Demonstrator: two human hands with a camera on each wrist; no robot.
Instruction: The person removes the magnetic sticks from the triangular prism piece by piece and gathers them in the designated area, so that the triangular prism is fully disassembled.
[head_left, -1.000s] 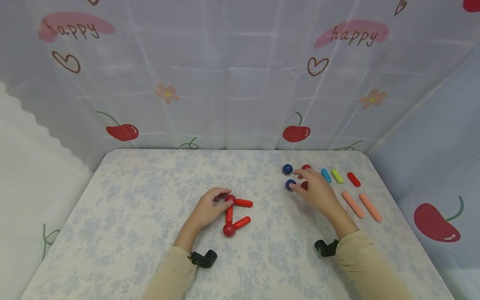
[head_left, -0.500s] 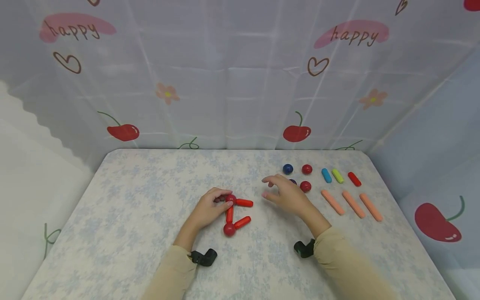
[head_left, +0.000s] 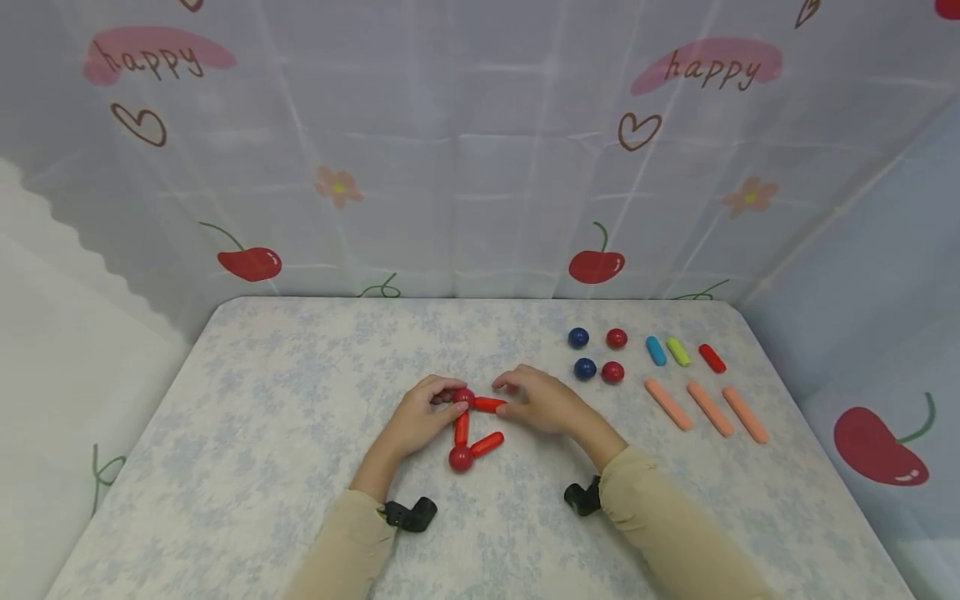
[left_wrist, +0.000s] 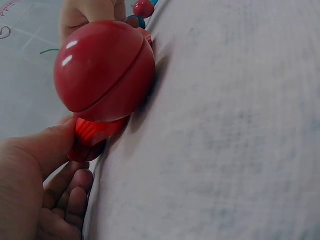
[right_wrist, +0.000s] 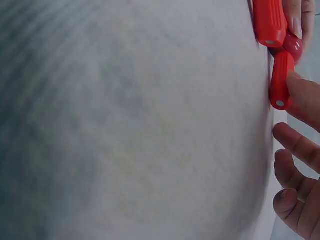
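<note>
On the table lies a C-shaped piece made of red rods and two red balls. My left hand pinches the upper red ball between thumb and fingers. From that ball an upper red rod points right, and a middle red rod runs down to the lower red ball, large in the left wrist view. A lower red rod slants up to the right. My right hand has its thumb against the upper rod's free end, which shows a metal disc; its other fingers stand apart from the rod.
At the back right sit two blue balls and two red balls. Beside them lie a short blue rod, a yellow-green rod and a red rod. Three longer orange rods lie nearer the right edge.
My right hand has moved left from the loose balls to the upper red rod, leaving those balls in place. The left hand has stayed at the upper red ball.
</note>
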